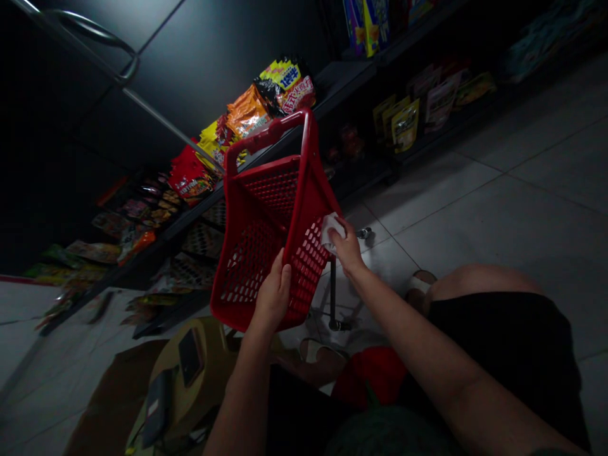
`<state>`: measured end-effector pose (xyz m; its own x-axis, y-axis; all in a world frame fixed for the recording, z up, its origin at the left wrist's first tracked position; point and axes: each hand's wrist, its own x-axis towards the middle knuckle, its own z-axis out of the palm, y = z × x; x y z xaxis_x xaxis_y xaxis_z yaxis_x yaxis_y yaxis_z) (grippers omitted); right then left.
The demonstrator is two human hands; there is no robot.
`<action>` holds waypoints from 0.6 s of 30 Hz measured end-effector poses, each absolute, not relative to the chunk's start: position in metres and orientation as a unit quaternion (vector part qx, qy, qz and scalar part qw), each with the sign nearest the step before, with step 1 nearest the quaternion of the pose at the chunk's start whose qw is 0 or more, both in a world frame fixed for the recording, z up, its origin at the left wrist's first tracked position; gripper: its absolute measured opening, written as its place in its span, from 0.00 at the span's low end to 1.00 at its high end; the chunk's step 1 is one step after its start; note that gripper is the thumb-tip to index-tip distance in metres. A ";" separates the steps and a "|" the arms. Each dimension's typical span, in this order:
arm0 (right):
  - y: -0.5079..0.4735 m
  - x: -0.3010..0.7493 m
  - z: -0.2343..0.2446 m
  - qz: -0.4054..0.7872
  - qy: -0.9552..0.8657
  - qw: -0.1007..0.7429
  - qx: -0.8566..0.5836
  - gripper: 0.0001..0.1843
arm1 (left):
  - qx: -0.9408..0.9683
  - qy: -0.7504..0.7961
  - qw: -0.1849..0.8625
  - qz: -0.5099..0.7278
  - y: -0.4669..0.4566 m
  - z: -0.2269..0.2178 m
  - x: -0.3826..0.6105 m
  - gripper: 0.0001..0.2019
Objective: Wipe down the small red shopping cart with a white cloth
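A red plastic shopping basket (266,215) with perforated walls is held up and tilted in front of me, its handle toward the shelves. My left hand (273,294) is wrapped over the basket's near rim. My right hand (346,248) presses a small white cloth (330,229) against the outside of the basket's right wall, fingers closed on it.
Dark shelves (332,82) run along the back with several bright snack packets (266,101). A metal frame with a black rod (333,294) stands below the basket on the pale tiled floor (522,209). A round stool with a phone (190,354) is at lower left. My knee (475,285) is at right.
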<state>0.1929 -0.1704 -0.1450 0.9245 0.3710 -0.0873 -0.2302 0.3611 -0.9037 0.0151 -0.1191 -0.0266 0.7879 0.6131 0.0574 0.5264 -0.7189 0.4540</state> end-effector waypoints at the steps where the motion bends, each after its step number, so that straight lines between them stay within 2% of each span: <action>1: -0.168 0.186 -0.145 0.204 -0.078 0.813 -0.540 0.25 | 0.917 0.319 0.221 0.094 -0.119 -0.027 0.016 0.26; 4: -0.172 0.130 -0.134 0.250 -0.166 0.784 -0.544 0.20 | 0.908 0.339 0.235 0.079 -0.115 -0.027 0.018 0.26; 9: -0.191 0.049 -0.121 0.247 -0.338 0.748 -0.515 0.14 | 0.897 0.356 0.243 0.094 -0.107 -0.031 0.010 0.26; 12: -0.186 0.081 -0.127 0.233 -0.256 0.769 -0.538 0.14 | 0.896 0.356 0.248 0.095 -0.113 -0.030 0.003 0.27; 16: -0.167 0.160 -0.136 0.192 -0.028 0.795 -0.575 0.20 | 0.900 0.360 0.232 0.072 -0.127 -0.026 -0.003 0.26; 18: -0.164 0.171 -0.137 0.179 0.022 0.794 -0.581 0.22 | 0.902 0.368 0.220 0.059 -0.131 -0.024 -0.005 0.26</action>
